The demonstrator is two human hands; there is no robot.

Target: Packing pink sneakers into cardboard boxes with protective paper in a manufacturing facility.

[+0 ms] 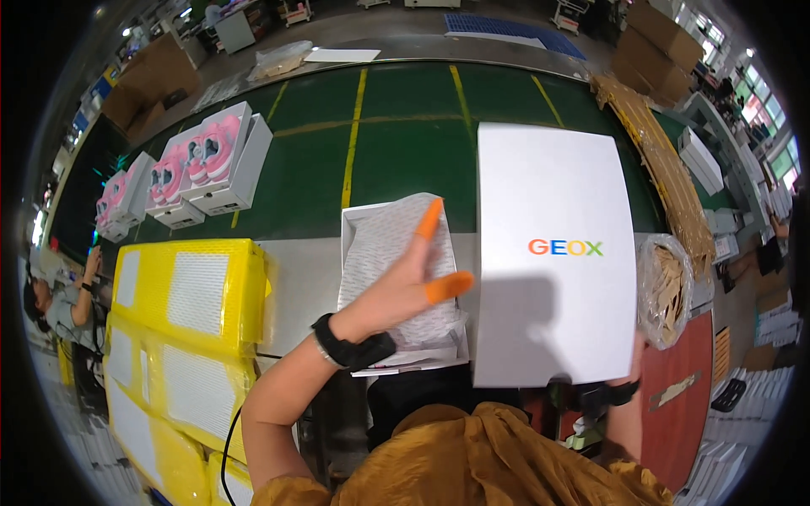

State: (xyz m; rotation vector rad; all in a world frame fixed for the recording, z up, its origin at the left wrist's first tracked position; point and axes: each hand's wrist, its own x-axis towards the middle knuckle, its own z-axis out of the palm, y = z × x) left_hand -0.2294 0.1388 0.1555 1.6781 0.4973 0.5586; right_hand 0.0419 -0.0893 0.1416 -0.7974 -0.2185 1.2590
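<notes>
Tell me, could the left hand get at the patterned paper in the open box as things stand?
Likely yes: the left hand is already over the patterned paper, with no cover between them. The large white lid sits off to the right, leaving the way free.

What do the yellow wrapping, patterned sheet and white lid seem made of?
Yellow wrapping: probably plastic film or tape, glossy, from its highlights and wrinkles. Patterned sheet: likely thin matt paper, from its soft creases. White lid: probably smooth cardboard, from its flat face and crisp edges.
</notes>
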